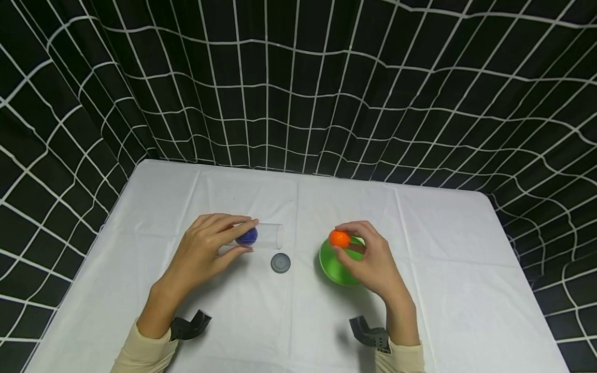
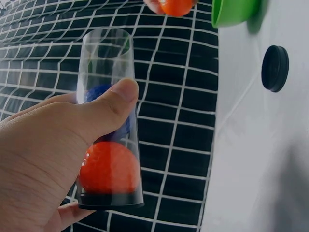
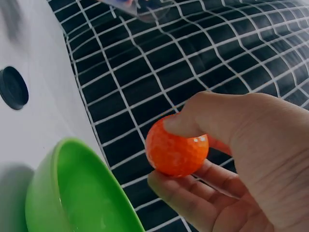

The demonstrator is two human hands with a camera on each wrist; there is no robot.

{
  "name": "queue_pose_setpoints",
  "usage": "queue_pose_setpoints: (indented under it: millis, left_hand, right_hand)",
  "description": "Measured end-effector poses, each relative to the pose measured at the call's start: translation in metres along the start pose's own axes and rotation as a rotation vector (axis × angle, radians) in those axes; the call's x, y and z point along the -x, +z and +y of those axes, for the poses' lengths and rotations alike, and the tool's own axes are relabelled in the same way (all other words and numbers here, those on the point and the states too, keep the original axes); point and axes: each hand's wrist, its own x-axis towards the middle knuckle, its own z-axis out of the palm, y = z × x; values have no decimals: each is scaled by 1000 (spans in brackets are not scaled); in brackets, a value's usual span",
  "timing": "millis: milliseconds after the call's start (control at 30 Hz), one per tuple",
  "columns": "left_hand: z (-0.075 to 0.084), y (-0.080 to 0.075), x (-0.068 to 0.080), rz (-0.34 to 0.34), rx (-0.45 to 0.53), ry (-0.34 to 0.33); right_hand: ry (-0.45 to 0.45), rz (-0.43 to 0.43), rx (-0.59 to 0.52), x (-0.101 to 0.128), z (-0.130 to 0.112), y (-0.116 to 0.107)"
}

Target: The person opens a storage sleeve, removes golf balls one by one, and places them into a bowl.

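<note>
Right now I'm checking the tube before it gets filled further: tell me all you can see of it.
The tube is a clear plastic cylinder with a dark closed base and an open mouth. The left hand grips it on its side just above the table, mouth toward the green bowl. Inside sit an orange ball at the base and a blue ball next to it. Its dark lid lies on the table nearby.
</note>
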Motion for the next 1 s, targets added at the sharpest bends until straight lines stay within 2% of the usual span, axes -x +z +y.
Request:
queue_pose_setpoints:
  millis: [533,800,1000]
  left_hand:
    - [0,-2,0,-10,13,-29]
    - [0,-3,1,-10,47,-35]
    - [0,-2,1,-11,33,-20]
  right_hand:
    - [52,-80,222,2,14,-4]
    - [59,-98,285,1,18,-4]
    - [72,-122,297,2,18,-4]
